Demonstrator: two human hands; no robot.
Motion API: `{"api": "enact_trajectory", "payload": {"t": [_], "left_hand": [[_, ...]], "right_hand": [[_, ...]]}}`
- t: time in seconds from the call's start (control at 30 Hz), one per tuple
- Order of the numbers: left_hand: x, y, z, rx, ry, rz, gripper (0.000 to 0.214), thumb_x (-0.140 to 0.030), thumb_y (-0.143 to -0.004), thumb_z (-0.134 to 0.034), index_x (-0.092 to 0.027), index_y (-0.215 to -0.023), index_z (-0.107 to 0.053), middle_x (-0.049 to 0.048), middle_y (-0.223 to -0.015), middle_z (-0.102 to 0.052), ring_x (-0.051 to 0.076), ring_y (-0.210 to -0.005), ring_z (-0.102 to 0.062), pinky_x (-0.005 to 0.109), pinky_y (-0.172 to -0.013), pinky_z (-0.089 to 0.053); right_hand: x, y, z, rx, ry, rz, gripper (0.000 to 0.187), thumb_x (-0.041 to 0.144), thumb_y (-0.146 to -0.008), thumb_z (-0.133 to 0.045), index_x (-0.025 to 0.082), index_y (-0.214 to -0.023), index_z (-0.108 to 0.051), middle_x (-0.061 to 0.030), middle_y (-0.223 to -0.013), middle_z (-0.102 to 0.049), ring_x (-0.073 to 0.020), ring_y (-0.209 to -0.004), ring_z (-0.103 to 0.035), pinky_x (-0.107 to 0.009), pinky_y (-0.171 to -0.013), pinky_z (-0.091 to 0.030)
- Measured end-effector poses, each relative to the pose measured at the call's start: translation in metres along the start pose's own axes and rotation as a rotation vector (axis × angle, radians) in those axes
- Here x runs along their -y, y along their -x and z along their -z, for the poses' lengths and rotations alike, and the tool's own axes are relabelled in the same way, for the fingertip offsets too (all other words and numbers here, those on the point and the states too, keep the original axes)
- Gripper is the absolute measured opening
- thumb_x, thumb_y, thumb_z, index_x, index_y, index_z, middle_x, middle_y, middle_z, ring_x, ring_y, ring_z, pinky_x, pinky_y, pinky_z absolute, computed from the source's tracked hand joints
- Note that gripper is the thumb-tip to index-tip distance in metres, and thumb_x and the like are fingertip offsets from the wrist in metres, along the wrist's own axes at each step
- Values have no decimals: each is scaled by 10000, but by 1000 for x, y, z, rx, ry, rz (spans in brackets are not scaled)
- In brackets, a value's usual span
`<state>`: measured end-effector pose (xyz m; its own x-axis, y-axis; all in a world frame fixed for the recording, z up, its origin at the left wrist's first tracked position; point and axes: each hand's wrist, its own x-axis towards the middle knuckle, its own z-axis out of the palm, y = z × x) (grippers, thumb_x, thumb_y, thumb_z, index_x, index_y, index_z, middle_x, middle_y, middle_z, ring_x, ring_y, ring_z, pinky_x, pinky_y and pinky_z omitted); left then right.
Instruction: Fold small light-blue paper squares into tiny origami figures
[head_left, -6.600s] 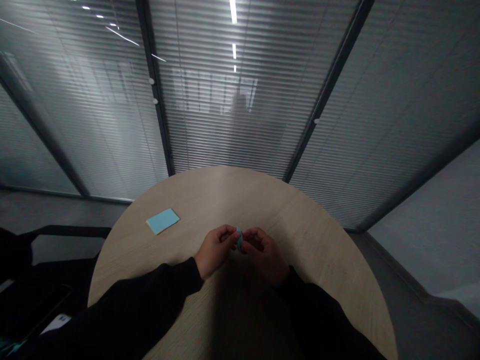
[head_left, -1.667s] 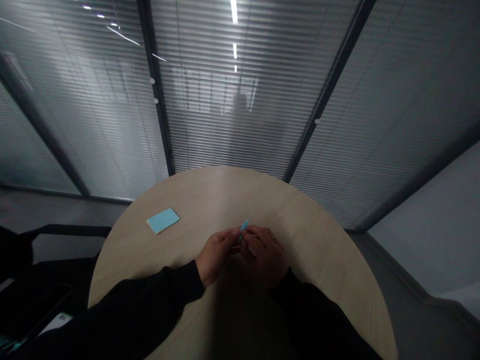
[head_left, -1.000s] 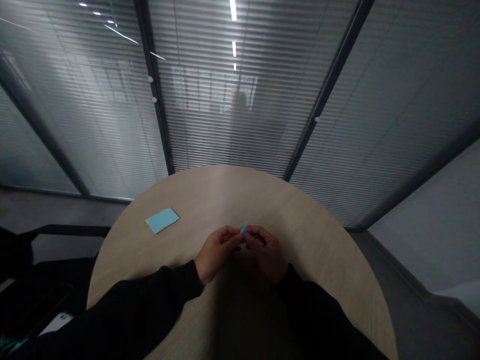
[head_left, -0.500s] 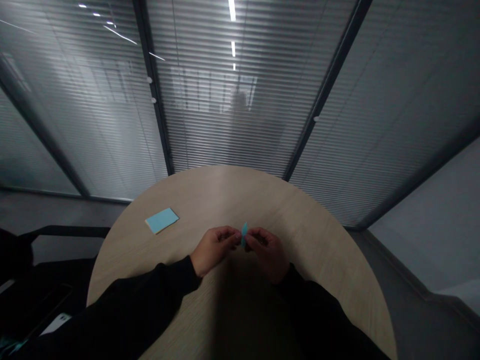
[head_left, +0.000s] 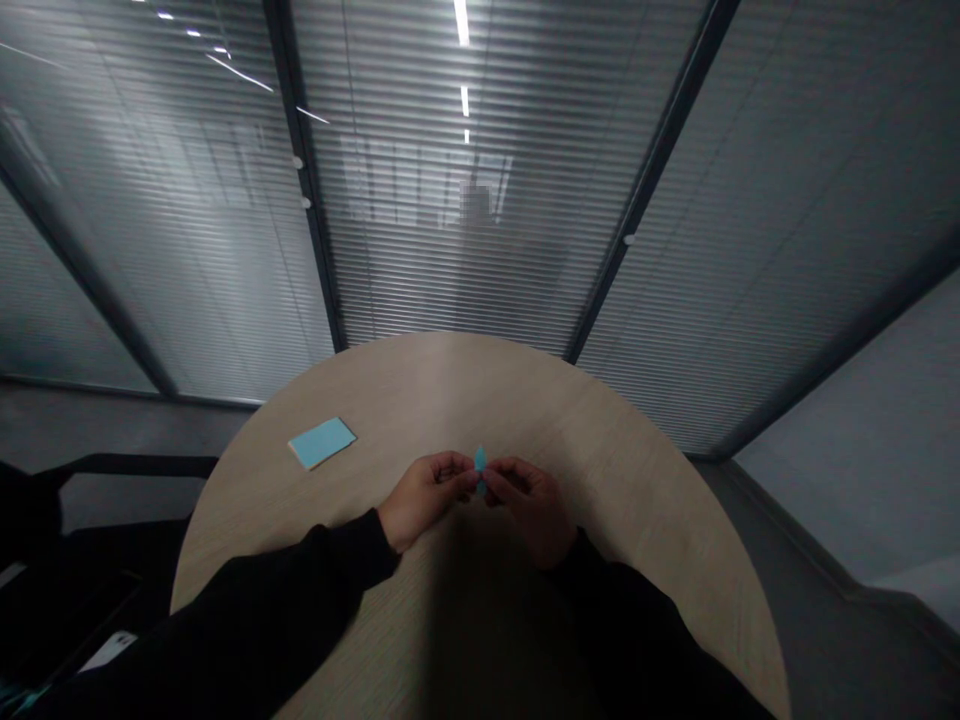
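Between my fingertips is a small folded piece of blue paper (head_left: 480,460), narrow and pointed at its top. My left hand (head_left: 426,495) pinches its left side with thumb and forefinger. From the right, my right hand (head_left: 534,505) grips the paper in the same way, so the two hands almost meet. Both are held over the middle of a round wooden table (head_left: 450,380). The paper's lower part is mostly covered by the fingers. To the left on the tabletop lies a pad of blue sticky notes (head_left: 322,442), flat and apart from my hands.
A dark chair (head_left: 135,464) stands against the table's left side, with a white phone-like object (head_left: 109,650) low on it. Beyond the far table edge rises a glass partition with blinds (head_left: 450,270). A pale wall (head_left: 885,450) is at the right.
The blue paper has shifted slightly left and turned, its tip now pointing straight up. My right hand has moved a little left with it; both hands keep their pinch.
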<state>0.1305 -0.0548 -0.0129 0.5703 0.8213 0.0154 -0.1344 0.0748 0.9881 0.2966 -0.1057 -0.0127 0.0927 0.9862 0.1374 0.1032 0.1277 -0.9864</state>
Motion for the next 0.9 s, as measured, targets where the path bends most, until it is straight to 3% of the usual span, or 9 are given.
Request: {"api": "enact_trajectory", "payload": {"t": [0.37, 0.57, 0.7, 0.9], "left_hand": [[5, 0, -2, 15, 42, -13, 417, -476, -711, -780, -132, -875, -611, 23, -735, -639, 106, -643, -555, 234, -615, -413], [7, 1, -4, 3, -30, -23, 393, -502, -778, -707, -150, -879, -564, 10, -730, -612, 100, -603, -516, 227, -571, -382], [10, 1, -4, 24, -91, -92, 348, -490, -839, -631, -160, -894, -536, -2, -735, -580, 108, -619, -495, 240, -590, -380], [9, -2, 1, -57, -281, -262, 206, -354, -849, -646, -164, -842, -566, -19, -727, -542, 119, -673, -484, 245, -630, -374]], "right_hand": [[1, 2, -2, 31, 6, -30, 234, 395, -749, -702, 177, -827, -663, -10, -713, -678, -149, -660, -632, -268, -634, -495], [-2, 0, 0, 58, 19, -42, 240, 392, -772, -689, 171, -866, -675, -26, -771, -692, -153, -695, -638, -273, -656, -498], [-3, 0, 0, 83, 24, -23, 206, 362, -775, -686, 172, -853, -672, -24, -777, -685, -156, -722, -638, -269, -664, -497], [-11, -3, 0, -3, -16, 60, 233, 400, -789, -692, 191, -889, -666, -1, -760, -648, -120, -630, -585, -238, -576, -486]]}}
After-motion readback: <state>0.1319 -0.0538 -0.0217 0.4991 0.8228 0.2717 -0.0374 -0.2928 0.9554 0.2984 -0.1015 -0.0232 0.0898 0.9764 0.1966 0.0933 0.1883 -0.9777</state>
